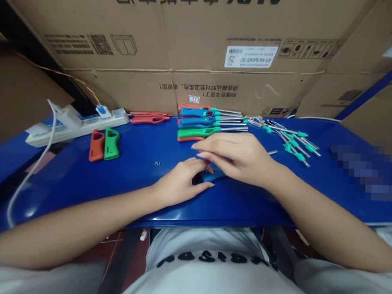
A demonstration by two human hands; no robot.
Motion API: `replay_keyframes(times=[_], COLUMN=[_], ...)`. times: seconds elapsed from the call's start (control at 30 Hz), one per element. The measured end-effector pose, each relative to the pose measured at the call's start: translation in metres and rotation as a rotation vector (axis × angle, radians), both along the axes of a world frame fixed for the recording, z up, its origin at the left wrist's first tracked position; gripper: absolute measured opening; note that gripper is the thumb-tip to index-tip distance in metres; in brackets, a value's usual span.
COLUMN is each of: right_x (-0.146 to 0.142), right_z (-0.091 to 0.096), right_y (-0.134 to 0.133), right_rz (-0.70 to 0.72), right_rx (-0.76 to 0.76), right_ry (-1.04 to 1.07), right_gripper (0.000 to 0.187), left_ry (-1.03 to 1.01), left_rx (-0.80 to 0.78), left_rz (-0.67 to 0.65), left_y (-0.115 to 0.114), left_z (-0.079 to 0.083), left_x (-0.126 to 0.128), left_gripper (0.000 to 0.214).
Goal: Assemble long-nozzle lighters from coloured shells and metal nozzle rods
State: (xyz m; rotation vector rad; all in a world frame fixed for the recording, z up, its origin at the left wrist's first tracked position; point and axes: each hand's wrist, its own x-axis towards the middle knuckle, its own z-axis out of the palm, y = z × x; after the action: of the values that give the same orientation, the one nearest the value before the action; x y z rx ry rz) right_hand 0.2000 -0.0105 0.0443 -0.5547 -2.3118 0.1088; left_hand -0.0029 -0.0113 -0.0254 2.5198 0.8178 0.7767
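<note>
On the blue table, my left hand [185,179] is closed around the near end of a blue lighter [216,174], which lies flat. Its metal tube tip [272,152] shows beyond my right wrist. Above it, my right hand [236,155] pinches a small screwdriver [207,163] with a red handle. The screwdriver stands upright, its thin shaft pointing down at the lighter body. My fingers hide the top of the handle, and the right hand covers the lighter's middle.
Several assembled lighters [197,121] are stacked at the back. Loose metal tubes with green clips [292,144] lie at right. Red handle shells [148,118] and an orange shell [96,145] beside a green shell [111,144] lie left. Small screws [157,163], a power strip [77,126] and a cardboard box [199,40] also show.
</note>
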Motion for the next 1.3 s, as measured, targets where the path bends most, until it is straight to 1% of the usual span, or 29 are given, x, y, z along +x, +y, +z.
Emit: replay_keyframes(times=[0.1,0.13,0.17,0.2,0.3,0.43,0.6,0.73,0.8,0.83,0.87,0.97,1.03,1.1,1.23,1.3], right_x=[0.002,0.003,0.004,0.005,0.006,0.004,-0.003,-0.008,-0.008,-0.007,-0.006,-0.003,0.000,0.000,-0.001,-0.003], right_z=[-0.001,-0.001,-0.001,0.000,0.003,0.007,0.005,-0.003,-0.006,-0.006,-0.006,-0.005,-0.004,-0.004,-0.003,-0.002], right_y=[0.004,0.005,0.007,0.008,0.008,0.003,-0.004,-0.004,-0.003,-0.002,-0.001,0.001,0.002,0.003,0.002,0.000], right_rz=[0.133,0.166,0.183,0.182,0.142,0.112,0.078,-0.037,-0.069,-0.056,-0.021,0.149,0.200,0.178,0.094,0.079], right_rx=[-0.281,-0.357,-0.400,-0.407,-0.306,-0.156,-0.077,0.023,0.012,-0.022,-0.078,-0.308,-0.412,-0.403,-0.206,-0.147], right_ry=[0.033,0.040,0.049,0.061,0.069,0.008,-0.031,-0.040,-0.065,-0.062,-0.048,0.007,0.016,0.020,0.037,0.015], right_gripper=[0.035,0.036,0.034,0.030,0.021,0.019,0.012,0.020,0.025,0.027,0.030,0.040,0.041,0.038,0.027,0.023], left_ry=[0.006,0.007,0.005,-0.001,-0.008,-0.011,-0.045,-0.022,-0.019,-0.027,-0.036,-0.049,-0.044,-0.044,-0.036,-0.030], left_rx=[-0.008,-0.011,-0.016,-0.021,-0.038,-0.048,-0.054,-0.081,-0.098,-0.103,-0.106,-0.090,-0.079,-0.079,-0.097,-0.106], left_rz=[0.004,-0.008,-0.024,-0.039,-0.054,-0.021,0.028,0.081,0.084,0.077,0.068,0.041,0.009,-0.016,-0.005,0.016], left_y=[-0.001,-0.001,-0.001,-0.001,0.000,0.000,-0.001,-0.003,-0.003,-0.003,-0.002,-0.001,0.000,0.000,0.001,0.001], left_z=[0.002,0.003,0.004,0.004,0.004,0.002,-0.002,-0.003,-0.003,-0.002,-0.002,-0.002,-0.002,-0.002,-0.003,-0.004], left_x=[0.000,0.000,0.000,0.000,-0.001,0.000,0.004,0.007,0.007,0.007,0.007,0.006,0.005,0.004,0.005,0.005], left_gripper=[0.020,0.019,0.019,0.019,0.022,0.022,0.028,0.023,0.023,0.023,0.022,0.012,0.013,0.020,0.023,0.024])
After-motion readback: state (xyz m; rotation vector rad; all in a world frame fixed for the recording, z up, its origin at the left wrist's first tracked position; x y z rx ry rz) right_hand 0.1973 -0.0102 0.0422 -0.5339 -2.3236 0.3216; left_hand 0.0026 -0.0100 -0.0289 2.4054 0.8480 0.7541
